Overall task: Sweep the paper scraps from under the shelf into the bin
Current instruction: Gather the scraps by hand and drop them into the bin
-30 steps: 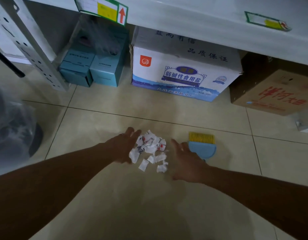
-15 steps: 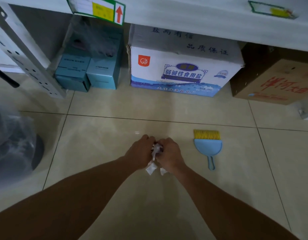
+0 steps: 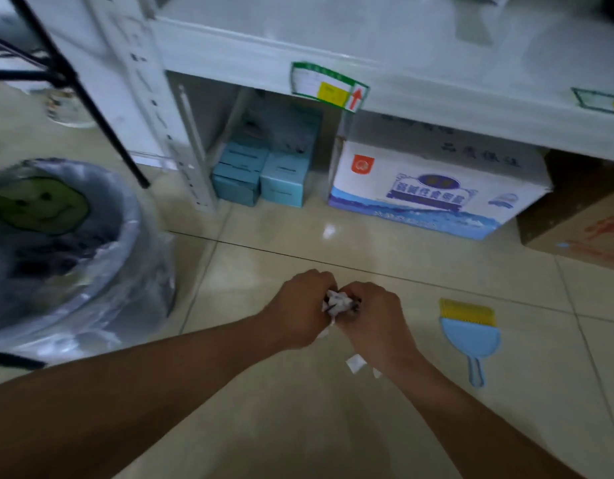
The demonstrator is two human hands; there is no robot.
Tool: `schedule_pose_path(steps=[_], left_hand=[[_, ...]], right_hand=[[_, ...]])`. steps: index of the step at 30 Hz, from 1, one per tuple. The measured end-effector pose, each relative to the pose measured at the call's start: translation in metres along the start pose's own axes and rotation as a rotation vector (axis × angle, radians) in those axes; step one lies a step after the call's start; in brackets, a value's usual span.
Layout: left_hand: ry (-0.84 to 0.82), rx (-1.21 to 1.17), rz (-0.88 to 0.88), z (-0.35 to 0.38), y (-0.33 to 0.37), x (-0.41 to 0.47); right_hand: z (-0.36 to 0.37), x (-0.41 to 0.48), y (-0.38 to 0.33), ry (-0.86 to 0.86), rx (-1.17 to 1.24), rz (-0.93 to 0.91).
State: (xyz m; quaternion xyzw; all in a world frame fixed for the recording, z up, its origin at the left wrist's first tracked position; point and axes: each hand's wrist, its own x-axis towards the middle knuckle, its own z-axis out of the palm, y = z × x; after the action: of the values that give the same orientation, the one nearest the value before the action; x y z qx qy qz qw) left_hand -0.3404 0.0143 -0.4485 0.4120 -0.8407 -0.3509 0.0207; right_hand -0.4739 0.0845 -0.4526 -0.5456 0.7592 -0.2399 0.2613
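Observation:
My left hand (image 3: 300, 307) and my right hand (image 3: 374, 318) are pressed together over the tiled floor, both closed around a bunch of white paper scraps (image 3: 338, 302). A loose scrap (image 3: 354, 363) shows just below my right wrist, and another small one beside it. The bin (image 3: 91, 257), lined with a clear plastic bag, stands at the left, a little away from my hands. A small blue hand brush (image 3: 469, 335) with yellow bristles lies on the floor to the right of my right hand, untouched.
A white metal shelf (image 3: 419, 108) runs across the top. Under it sit two teal boxes (image 3: 260, 181), a white and blue carton (image 3: 433, 188) and a brown carton (image 3: 582, 229). A black stand leg (image 3: 101, 126) slants down at the left.
My two hands came together from either side of the scrap pile and closed on it. They now hold the scraps off the floor, and the view has swung left so the bin shows.

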Motion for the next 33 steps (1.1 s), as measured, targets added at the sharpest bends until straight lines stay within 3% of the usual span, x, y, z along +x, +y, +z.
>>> schedule_pose_path(steps=[4,8,11,17,23,26,29,33], left_hand=[[0.172,0.041,-0.081,-0.068,-0.003,-0.04],[0.382,0.071,-0.137,-0.137,-0.013,-0.097],[0.504,0.101,-0.212,-0.184,-0.033,-0.139],[0.536,-0.016,-0.409,-0.236,-0.096,-0.18],[0.331,-0.036,-0.507,-0.244,-0.135,-0.18],[0.342,-0.169,-0.512,-0.251,-0.137,-0.181],[0.372,-0.078,-0.509,-0.254,-0.132,-0.176],[0.448,-0.029,-0.386,-0.247,-0.102,-0.169]], right_hand=[[-0.01,0.009,-0.075,0.024,-0.041,-0.185],[-0.015,0.015,-0.163,-0.1,-0.001,-0.354],[-0.004,0.023,-0.228,-0.1,0.027,-0.521],[0.054,0.049,-0.313,-0.259,-0.052,-0.615],[0.079,0.06,-0.325,-0.549,-0.264,-0.529],[0.073,0.064,-0.317,-0.56,-0.143,-0.457],[0.061,0.068,-0.305,-0.491,-0.1,-0.517],[0.027,0.065,-0.268,-0.352,0.28,-0.402]])
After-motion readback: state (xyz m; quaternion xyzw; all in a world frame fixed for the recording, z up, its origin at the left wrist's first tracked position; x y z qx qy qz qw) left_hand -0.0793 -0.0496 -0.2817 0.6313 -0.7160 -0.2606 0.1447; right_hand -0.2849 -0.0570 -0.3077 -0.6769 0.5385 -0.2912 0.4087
